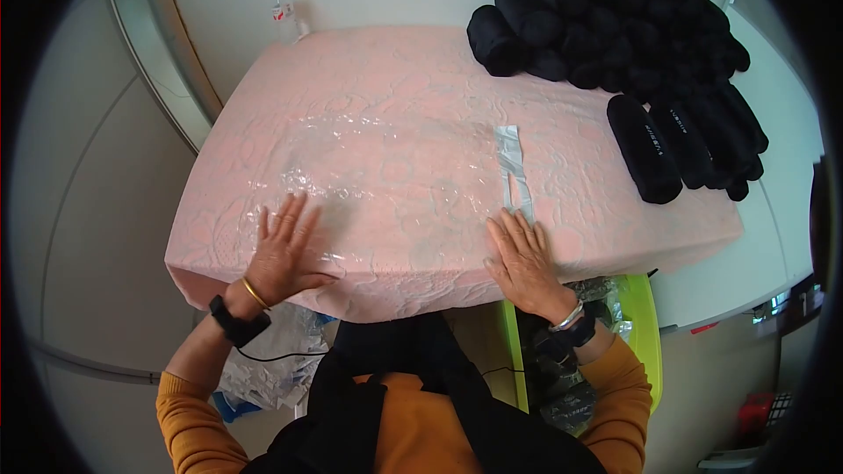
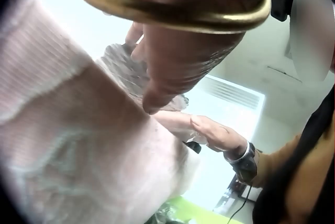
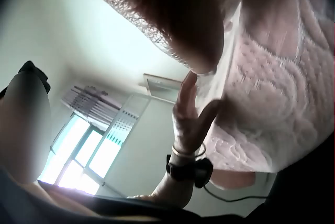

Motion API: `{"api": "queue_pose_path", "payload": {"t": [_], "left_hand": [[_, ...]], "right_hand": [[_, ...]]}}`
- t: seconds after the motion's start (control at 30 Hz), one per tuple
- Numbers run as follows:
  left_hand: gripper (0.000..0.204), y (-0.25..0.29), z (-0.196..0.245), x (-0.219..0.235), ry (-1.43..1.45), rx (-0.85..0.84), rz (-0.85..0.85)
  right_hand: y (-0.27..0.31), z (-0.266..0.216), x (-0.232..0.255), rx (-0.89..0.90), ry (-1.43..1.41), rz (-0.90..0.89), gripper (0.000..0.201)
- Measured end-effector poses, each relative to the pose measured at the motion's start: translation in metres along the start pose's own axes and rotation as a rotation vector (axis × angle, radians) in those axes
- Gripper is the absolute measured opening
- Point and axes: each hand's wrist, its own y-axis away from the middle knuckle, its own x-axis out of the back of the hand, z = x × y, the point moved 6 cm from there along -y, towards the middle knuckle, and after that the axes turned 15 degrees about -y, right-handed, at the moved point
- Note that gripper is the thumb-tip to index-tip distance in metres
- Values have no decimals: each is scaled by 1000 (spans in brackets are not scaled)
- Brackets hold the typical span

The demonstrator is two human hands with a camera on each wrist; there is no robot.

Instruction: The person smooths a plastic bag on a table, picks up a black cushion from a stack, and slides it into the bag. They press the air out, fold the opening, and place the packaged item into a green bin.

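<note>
From the head cam I've got both palms flat, fingers straight, holding nothing: left hand (image 1: 283, 250) and right hand (image 1: 522, 259) pressing a clear bag (image 1: 395, 184) on the pink cloth (image 1: 615, 211). I'd guess it's thin, slippery stuff, best pinched at an edge. Left wrist cam: the right hand (image 2: 217, 135) lies flat. Right wrist cam: the left hand (image 3: 189, 116), same.

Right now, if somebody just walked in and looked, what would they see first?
Probably the big pink cloth over the table, with the left hand and right hand pressed flat on a clear plastic sheet spread across it. Next, the heap of black rolled bundles piled at the far right corner stands out sharply against the pink.
</note>
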Motion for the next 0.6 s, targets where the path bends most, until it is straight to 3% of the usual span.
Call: {"api": "queue_pose_path", "payload": {"t": [0.07, 0.13, 0.17, 0.27, 0.3, 0.4, 0.43, 0.5, 0.6], "left_hand": [[108, -9, 29, 9, 14, -25, 94], [73, -24, 63, 22, 150, -119, 182], [73, -32, 70, 23, 146, -119, 191], [36, -46, 96, 25, 62, -304, 344], [36, -46, 93, 24, 71, -306, 340], [19, -61, 57, 25, -52, -243, 349], [19, -62, 44, 21, -50, -246, 351], [18, -61, 13, 10, -145, -80, 322], [17, -48, 7, 8, -97, -40, 267]], "right_hand": [[-4, -14, -4, -54, -18, -17, 72], [-13, -29, -5, -156, -59, -29, 68], [-16, -41, -2, -152, -54, -21, 68], [-9, -84, 2, 12, -141, -81, 64], [-7, -85, 4, 5, -142, -88, 64], [-6, -89, 4, 81, -484, -326, 65], [-8, -82, 5, 78, -481, -324, 65], [-12, -61, 5, 135, -426, -197, 67], [-17, -32, 1, 125, -293, -66, 68]]}}
